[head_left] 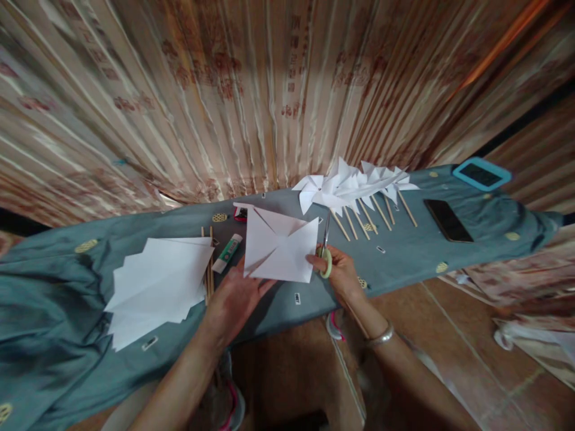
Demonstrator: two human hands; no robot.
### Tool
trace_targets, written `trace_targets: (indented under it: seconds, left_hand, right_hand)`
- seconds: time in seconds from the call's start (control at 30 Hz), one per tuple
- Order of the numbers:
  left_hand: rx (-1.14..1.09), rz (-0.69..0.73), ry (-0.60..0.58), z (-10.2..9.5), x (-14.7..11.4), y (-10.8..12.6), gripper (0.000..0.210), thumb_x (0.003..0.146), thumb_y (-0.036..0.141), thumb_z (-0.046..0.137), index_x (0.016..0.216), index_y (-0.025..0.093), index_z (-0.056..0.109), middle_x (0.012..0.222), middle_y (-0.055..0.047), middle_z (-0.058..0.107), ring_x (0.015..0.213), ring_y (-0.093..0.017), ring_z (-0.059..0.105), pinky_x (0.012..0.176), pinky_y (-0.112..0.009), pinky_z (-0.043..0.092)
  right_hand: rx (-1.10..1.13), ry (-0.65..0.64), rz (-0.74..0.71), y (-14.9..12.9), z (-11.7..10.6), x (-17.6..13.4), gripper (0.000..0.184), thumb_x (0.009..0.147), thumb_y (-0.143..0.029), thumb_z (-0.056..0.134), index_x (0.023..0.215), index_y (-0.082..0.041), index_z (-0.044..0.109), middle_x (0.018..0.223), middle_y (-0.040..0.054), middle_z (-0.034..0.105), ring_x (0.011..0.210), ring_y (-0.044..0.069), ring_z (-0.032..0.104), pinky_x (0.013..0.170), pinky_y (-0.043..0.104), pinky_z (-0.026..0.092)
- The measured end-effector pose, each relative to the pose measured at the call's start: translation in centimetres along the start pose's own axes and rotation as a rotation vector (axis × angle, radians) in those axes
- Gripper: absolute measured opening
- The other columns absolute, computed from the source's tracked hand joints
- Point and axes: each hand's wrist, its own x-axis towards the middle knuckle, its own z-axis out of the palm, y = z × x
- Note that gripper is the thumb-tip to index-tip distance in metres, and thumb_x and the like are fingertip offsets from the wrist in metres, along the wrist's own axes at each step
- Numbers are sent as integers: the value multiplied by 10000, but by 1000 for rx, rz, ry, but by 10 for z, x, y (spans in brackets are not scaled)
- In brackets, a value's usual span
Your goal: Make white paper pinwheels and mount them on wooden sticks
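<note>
A white paper square [287, 254] with slits running in from its corners is held up over the cloth. My left hand [240, 293] grips it at the lower left edge, the fingers partly hidden beneath the sheet. In my right hand [341, 272] is a pair of scissors [327, 263] with pale green handles, its blades pointing up beside the paper's right edge. The right thumb lies close to that edge. A green and white glue stick [227, 253] lies just left of the paper, near several thin wooden sticks [209, 269].
White paper sheets [157, 287] lie stacked at left. Several paper pinwheels [354, 185] on sticks stand out at the back right. Farther right are a black phone [448, 220] and a blue-framed device [482, 173]. A grey-green cloth [278, 308] covers the narrow table, before a curtain [269, 90].
</note>
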Motion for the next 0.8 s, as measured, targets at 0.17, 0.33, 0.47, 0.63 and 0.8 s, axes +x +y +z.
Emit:
trace_targets:
  seconds: [0.17,0.33,0.47,0.63,0.8]
  left_hand:
    - [104,24,79,3,2,-14,801,535,299,851,1272,301,537,1301,-70,605,1210,-300,546,993,-460,453]
    - [124,73,173,4,6,-16,564,642,260,792,1173,235,602,1117,-59,698,1082,-268,634,905,-391,526]
    - [87,67,226,0,8,-17,399,663,262,780,1036,188,660,1003,-69,737,1007,-255,671,873,-363,548]
    - [53,210,401,-3,11,-10,395,635,211,785,1007,215,652,970,-24,747,1009,-226,676,876,-335,548]
    - [39,353,471,-1,12,11,352,621,165,758,955,213,658,896,-14,748,1014,-237,676,840,-331,562]
  right_hand:
    - [29,-75,9,3,18,-7,348,493,-356,837,721,-187,636,604,-59,566,552,89,464,563,236,394]
    - [-81,-111,-22,4,28,-13,396,479,-360,832,754,-198,597,514,-104,430,487,72,368,499,225,341]
    - [-151,-117,-58,5,29,-15,451,473,-389,841,801,-200,596,529,-95,462,510,90,420,531,235,382]
    - [-229,-295,-71,5,21,-20,483,627,-517,768,955,-193,626,655,-19,588,620,144,522,567,255,401]
    - [-303,-575,-29,8,13,-30,534,736,-613,662,1044,-179,621,788,31,634,682,153,528,604,264,403]
